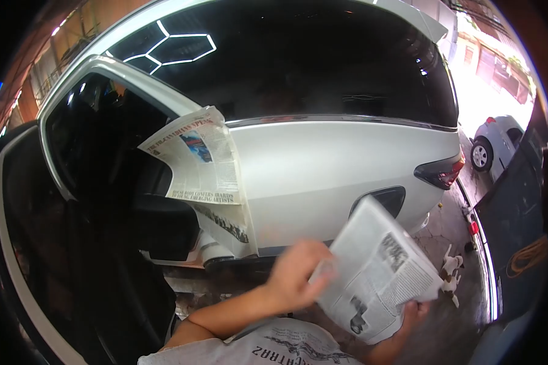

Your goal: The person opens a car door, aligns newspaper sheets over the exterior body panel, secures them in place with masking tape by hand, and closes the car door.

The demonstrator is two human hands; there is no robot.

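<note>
A folded newspaper (371, 274), printed with grey pictures and columns of text, is held tilted in front of my chest. My right hand (414, 314) grips its lower right edge. My left hand (301, 274), a little blurred, is closed at the left edge, with its thumb over the paper. Another newspaper sheet (204, 158) hangs at the rear edge of the door opening on a white car (310, 161), covering part of the body panel down to the sill.
The car's open door (18, 243) stands at the left. Its fuel flap (380, 202) and tail light (441, 173) are to the right. A small white animal-like shape (452, 277) is on the floor. A parked car (496, 146) stands outside, and a coiled cord (525, 257) hangs at far right.
</note>
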